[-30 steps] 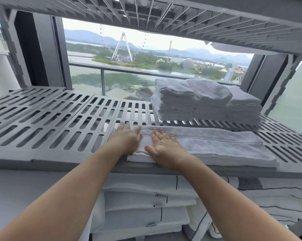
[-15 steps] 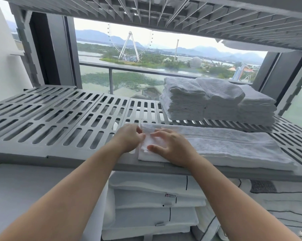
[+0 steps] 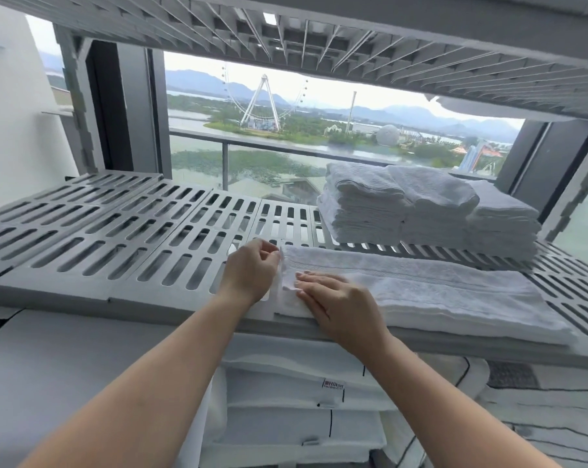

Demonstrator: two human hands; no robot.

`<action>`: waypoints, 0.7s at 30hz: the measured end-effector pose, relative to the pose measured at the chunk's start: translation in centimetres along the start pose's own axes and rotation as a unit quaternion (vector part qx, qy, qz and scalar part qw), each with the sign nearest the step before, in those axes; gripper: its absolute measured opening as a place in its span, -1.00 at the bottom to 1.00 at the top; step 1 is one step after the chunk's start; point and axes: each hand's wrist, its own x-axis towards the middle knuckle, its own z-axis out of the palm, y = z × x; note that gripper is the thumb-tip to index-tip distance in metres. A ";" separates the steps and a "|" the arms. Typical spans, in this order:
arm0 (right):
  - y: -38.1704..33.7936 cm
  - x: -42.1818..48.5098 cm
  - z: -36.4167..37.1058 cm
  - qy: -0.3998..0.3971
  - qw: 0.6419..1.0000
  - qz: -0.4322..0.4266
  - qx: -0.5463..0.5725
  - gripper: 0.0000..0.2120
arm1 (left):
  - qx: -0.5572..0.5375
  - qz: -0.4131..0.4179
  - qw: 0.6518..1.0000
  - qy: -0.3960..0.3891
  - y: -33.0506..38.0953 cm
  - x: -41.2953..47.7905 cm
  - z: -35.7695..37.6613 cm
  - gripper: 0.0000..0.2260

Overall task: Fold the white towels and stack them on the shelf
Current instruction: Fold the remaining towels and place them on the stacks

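Note:
A long white towel (image 3: 438, 292), folded lengthwise, lies along the front edge of the grey slotted shelf (image 3: 123, 251). My left hand (image 3: 252, 270) sits at the towel's left end with its fingers curled round that end's edge. My right hand (image 3: 333, 298) lies flat on top of the towel just right of that end, fingers straight and pointing left. Behind, at the back right of the same shelf, stand three piles of folded white towels (image 3: 421, 211).
The shelf above (image 3: 353, 38) hangs low overhead. Grey uprights (image 3: 580, 184) frame the sides. Below the shelf lie stacked white linens (image 3: 302, 410) with black trim. A window and a balcony railing (image 3: 252, 143) lie behind the shelf.
My left hand went from lying flat on the towel's end to curling round its edge. My right hand shifted slightly and flattened again. The camera moved closer and to the left.

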 end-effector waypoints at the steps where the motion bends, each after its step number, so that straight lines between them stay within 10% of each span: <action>1: 0.0 -0.2 0.0 -0.003 1.000 -0.024 -0.003 -0.81 | 0.013 0.001 1.000 -0.018 0.1 -0.1 0.0 -0.84; 13: -0.2 -1.6 -0.5 -0.100 0.994 -0.034 -0.019 -0.65 | 0.209 0.019 0.975 -0.068 0.8 -0.3 1.1 -0.55; 21: 0.4 0.4 -3.6 -0.076 0.964 0.239 0.090 -0.61 | 0.315 -0.060 0.930 -0.181 2.7 0.7 0.7 -0.51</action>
